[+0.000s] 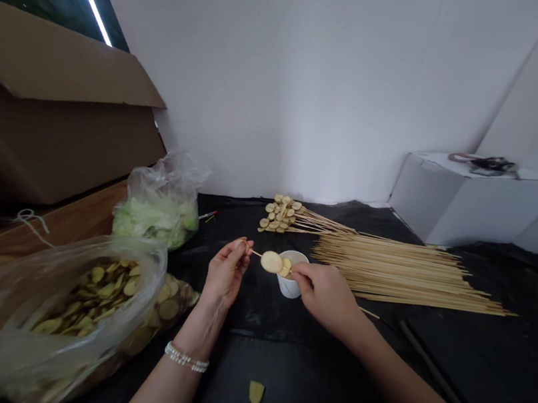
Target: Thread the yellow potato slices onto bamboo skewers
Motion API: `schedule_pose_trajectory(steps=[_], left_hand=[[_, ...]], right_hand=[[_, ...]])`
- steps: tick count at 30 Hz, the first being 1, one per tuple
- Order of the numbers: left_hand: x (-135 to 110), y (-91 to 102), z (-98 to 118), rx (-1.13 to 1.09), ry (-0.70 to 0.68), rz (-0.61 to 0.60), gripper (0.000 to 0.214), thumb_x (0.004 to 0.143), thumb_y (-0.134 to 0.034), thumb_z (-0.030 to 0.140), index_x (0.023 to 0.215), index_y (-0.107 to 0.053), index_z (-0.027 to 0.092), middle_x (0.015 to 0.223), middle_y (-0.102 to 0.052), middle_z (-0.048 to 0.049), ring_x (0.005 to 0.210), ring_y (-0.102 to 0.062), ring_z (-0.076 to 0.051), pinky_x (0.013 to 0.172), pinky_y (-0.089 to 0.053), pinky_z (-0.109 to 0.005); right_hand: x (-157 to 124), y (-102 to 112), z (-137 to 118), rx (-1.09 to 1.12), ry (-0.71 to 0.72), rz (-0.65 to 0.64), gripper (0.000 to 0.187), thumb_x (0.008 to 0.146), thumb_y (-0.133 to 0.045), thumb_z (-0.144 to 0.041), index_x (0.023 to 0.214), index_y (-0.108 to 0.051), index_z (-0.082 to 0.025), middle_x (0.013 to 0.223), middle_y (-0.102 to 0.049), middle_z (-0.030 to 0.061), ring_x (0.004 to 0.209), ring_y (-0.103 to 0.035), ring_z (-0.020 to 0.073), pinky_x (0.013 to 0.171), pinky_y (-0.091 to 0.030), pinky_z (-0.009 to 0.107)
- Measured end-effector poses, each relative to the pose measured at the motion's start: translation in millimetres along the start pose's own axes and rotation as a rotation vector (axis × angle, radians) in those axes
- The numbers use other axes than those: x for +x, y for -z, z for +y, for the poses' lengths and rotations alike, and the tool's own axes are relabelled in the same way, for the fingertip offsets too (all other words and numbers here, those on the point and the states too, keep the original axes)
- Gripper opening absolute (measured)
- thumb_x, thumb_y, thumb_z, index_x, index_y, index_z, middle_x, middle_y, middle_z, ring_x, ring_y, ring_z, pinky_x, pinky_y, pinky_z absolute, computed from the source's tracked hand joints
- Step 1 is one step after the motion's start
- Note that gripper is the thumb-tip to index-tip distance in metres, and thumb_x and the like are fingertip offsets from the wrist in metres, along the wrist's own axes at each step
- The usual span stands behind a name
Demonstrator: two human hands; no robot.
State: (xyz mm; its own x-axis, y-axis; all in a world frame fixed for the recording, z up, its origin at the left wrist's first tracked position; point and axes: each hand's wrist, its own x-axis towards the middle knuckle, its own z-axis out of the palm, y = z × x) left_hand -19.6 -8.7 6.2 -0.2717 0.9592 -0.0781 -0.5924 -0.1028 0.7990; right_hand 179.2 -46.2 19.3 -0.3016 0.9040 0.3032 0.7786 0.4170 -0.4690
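My left hand (227,271) pinches one end of a thin wooden skewer (256,253). Threaded on it are a few pale potato slices (271,262), between my two hands. My right hand (326,294) is closed on the skewer just right of the slices, its fingertips by the slice nearest it. What looks like the skewer's other end shows beyond my right wrist. Directly below and behind the slices stands a white cup (290,290), partly covered by them and by my fingers; its contents are hidden.
At left, an open plastic bag (127,335) holds many potato slices; behind it sits a bag of green vegetables (162,206). Filled skewers (281,213) lie near the wall beside a pile of bare skewers (404,272). One loose slice (256,393) rests in front. A cardboard box (56,136) and white box (476,199) flank the surface.
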Motion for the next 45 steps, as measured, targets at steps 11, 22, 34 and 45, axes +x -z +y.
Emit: schedule_pose_trajectory(steps=[11, 22, 34, 45], left_hand=[[-0.1, 2.0, -2.9, 0.098, -0.084, -0.011, 0.02, 0.06, -0.08, 0.015, 0.077, -0.071, 0.01, 0.08, -0.073, -0.0085, 0.065, -0.064, -0.008, 0.06, -0.049, -0.015], [-0.7, 1.7, -0.9, 0.104, -0.085, -0.017, 0.025, 0.054, -0.083, 0.019, 0.073, -0.07, 0.011, 0.08, -0.073, -0.0073, 0.065, -0.063, -0.007, 0.06, -0.048, -0.015], [-1.3, 1.2, -0.6, 0.122, -0.076, -0.047, 0.025, 0.053, -0.084, 0.02, 0.073, -0.071, 0.012, 0.079, -0.073, -0.0076, 0.066, -0.063, -0.008, 0.061, -0.048, -0.016], [0.1, 1.0, 2.9, 0.098, -0.038, 0.008, 0.031, 0.049, -0.086, 0.026, 0.073, -0.073, 0.012, 0.066, -0.066, -0.0003, 0.056, -0.054, -0.003, 0.052, -0.043, -0.013]], right_hand=[[-6.0, 1.0, -8.8, -0.081, -0.057, -0.032, 0.026, 0.091, -0.04, -0.028, 0.081, -0.064, -0.023, 0.075, -0.067, 0.001, 0.068, -0.059, 0.0144, 0.06, -0.028, 0.025], [-8.7, -6.3, -14.5, -0.143, -0.008, 0.035, 0.023, 0.092, -0.038, -0.023, 0.087, -0.061, -0.021, 0.086, -0.067, 0.0029, 0.077, -0.058, 0.0145, 0.062, -0.027, 0.026], [-7.9, -8.1, -12.4, -0.133, -0.005, 0.067, 0.022, 0.092, -0.038, -0.023, 0.084, -0.059, -0.021, 0.082, -0.065, 0.0027, 0.074, -0.057, 0.0144, 0.06, -0.025, 0.027], [-6.7, -7.8, -11.0, -0.097, 0.003, 0.076, 0.023, 0.092, -0.039, -0.025, 0.081, -0.059, -0.021, 0.081, -0.065, 0.0005, 0.073, -0.058, 0.0136, 0.061, -0.026, 0.026]])
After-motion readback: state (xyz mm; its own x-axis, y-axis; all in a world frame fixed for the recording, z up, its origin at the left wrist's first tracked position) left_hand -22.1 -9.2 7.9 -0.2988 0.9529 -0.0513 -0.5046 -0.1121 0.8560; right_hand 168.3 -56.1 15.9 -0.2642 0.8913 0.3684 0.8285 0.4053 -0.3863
